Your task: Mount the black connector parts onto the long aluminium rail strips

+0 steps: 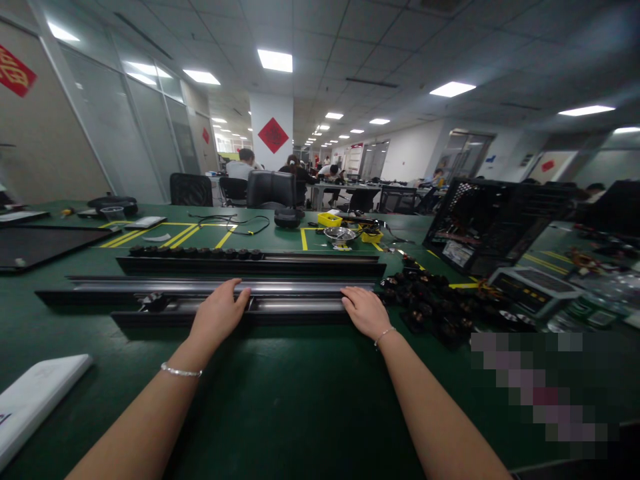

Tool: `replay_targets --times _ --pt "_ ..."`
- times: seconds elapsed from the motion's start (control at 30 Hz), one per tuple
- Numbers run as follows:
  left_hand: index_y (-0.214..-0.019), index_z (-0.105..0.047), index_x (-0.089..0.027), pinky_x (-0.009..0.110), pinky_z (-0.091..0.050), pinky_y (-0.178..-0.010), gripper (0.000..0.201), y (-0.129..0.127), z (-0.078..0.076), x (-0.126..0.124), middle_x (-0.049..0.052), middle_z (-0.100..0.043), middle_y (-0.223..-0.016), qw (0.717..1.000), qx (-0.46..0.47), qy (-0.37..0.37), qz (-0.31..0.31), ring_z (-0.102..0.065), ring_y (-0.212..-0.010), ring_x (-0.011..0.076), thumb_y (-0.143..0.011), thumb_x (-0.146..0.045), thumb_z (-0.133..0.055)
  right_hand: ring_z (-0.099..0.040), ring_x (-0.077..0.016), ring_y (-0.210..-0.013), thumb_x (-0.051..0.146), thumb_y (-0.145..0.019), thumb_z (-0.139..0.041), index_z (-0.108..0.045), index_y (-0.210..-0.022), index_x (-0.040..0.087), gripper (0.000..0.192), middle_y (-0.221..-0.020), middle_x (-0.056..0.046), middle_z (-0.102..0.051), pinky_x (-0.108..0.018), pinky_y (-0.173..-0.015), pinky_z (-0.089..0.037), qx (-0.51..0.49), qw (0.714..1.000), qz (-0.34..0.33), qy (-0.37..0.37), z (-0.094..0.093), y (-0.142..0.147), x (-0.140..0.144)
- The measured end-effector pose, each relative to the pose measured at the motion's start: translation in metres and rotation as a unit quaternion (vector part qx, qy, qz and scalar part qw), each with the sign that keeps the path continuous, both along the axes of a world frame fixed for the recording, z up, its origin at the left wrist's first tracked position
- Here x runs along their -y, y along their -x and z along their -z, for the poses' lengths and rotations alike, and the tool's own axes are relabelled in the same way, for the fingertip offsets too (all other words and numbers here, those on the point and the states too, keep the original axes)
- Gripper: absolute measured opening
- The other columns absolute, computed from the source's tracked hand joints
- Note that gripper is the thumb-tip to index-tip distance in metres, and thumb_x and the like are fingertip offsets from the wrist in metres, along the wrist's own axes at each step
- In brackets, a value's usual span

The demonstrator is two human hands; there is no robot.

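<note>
Three long black rails with shiny metal channels lie side by side across the green table. My left hand [220, 310] reaches over the near rail [295, 313], its fingers curled over the long middle rail [150, 287] and its thumb to the right. Near the right end of that middle rail, my right hand [367, 312] closes over it with bent fingers; its fingertips are partly hidden. A small black part [155, 302] sits in the near rail's left portion. Behind, the far rail [320, 265] carries a row of several black round parts [195, 253] along its left half.
A pile of small black parts [430, 300] lies right of the rails. Beyond it stand an open computer case [490, 220] and a power supply [537, 290]. A metal bowl [340, 235], yellow bins [330, 219] and a cable [230, 221] are farther back. A white box [43, 393] lies front left.
</note>
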State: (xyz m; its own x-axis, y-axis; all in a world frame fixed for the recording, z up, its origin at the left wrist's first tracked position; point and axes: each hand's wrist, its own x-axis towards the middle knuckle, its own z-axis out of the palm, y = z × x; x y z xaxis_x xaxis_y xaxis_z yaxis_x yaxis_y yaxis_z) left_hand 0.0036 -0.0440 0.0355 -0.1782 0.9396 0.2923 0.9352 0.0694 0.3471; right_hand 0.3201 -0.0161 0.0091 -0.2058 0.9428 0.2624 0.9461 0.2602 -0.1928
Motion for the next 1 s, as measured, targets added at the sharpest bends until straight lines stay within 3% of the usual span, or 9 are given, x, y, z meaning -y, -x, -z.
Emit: replay_targets --times 0.23,0.43,0.57,0.67,0.77,1.0 --pt "-0.121 -0.051 -0.017 0.038 -0.043 -0.091 0.049 -0.002 -0.001 -0.001 0.011 -0.061 -0.119 0.998 0.062 0.011 0.020 -0.058 -0.106 0.0263 -0.084 -0.045 -0.035 -0.044 -0.0192 -0.122 0.038 -0.091 -0.030 -0.055 -0.123 0.025 0.042 -0.130 -0.003 -0.053 -0.040 -0.102 -0.030 0.003 1.000 0.002 0.005 0.000 0.000 0.000" --pt "-0.127 -0.045 -0.018 0.035 -0.041 -0.097 0.054 0.000 0.012 -0.007 0.007 -0.057 -0.126 0.983 0.116 0.025 0.137 -0.057 -0.109 0.0206 -0.083 -0.048 -0.036 -0.043 -0.0192 -0.122 0.038 -0.090 -0.031 -0.054 -0.123 0.025 0.042 -0.131 -0.003 -0.052 -0.039 -0.103 -0.029 0.004 1.000 -0.001 0.009 0.000 -0.001 -0.001" --pt "-0.133 -0.041 -0.011 0.043 -0.023 -0.109 0.066 0.001 0.020 -0.007 0.012 -0.040 -0.142 0.991 -0.010 0.024 0.130 -0.027 -0.135 0.0269 -0.083 -0.053 -0.033 -0.043 -0.0197 -0.122 0.038 -0.090 -0.031 -0.054 -0.123 0.026 0.042 -0.131 -0.003 -0.052 -0.041 -0.103 -0.029 0.001 1.000 0.001 0.006 0.000 -0.001 -0.001" --pt "-0.134 -0.040 -0.013 0.054 -0.016 -0.108 0.069 0.002 0.025 -0.005 0.011 -0.026 -0.148 0.984 -0.097 0.081 0.129 -0.007 -0.139 0.0320 -0.082 -0.057 -0.030 -0.043 -0.0197 -0.122 0.038 -0.090 -0.031 -0.054 -0.123 0.025 0.042 -0.131 -0.003 -0.052 -0.040 -0.103 -0.029 -0.001 1.000 0.002 0.004 0.000 0.000 0.000" --pt "-0.138 -0.034 -0.015 0.057 -0.013 -0.108 0.070 0.000 0.028 -0.003 0.010 -0.023 -0.149 0.975 -0.120 0.115 0.146 -0.007 -0.139 0.0316 -0.083 -0.058 -0.028 -0.043 -0.0193 -0.122 0.037 -0.090 -0.032 -0.055 -0.123 0.024 0.042 -0.130 -0.003 -0.053 -0.038 -0.102 -0.029 -0.002 1.000 0.001 0.000 0.000 0.000 0.001" --pt "-0.139 -0.032 -0.013 0.052 -0.019 -0.107 0.074 -0.016 0.030 0.003 0.014 -0.024 -0.149 0.971 -0.146 0.108 0.152 -0.017 -0.137 0.0316 -0.082 -0.061 -0.026 -0.043 -0.0194 -0.121 0.035 -0.089 -0.033 -0.056 -0.121 0.023 0.041 -0.129 -0.003 -0.053 -0.039 -0.102 -0.029 -0.001 1.000 0.000 -0.010 0.002 0.000 0.000"
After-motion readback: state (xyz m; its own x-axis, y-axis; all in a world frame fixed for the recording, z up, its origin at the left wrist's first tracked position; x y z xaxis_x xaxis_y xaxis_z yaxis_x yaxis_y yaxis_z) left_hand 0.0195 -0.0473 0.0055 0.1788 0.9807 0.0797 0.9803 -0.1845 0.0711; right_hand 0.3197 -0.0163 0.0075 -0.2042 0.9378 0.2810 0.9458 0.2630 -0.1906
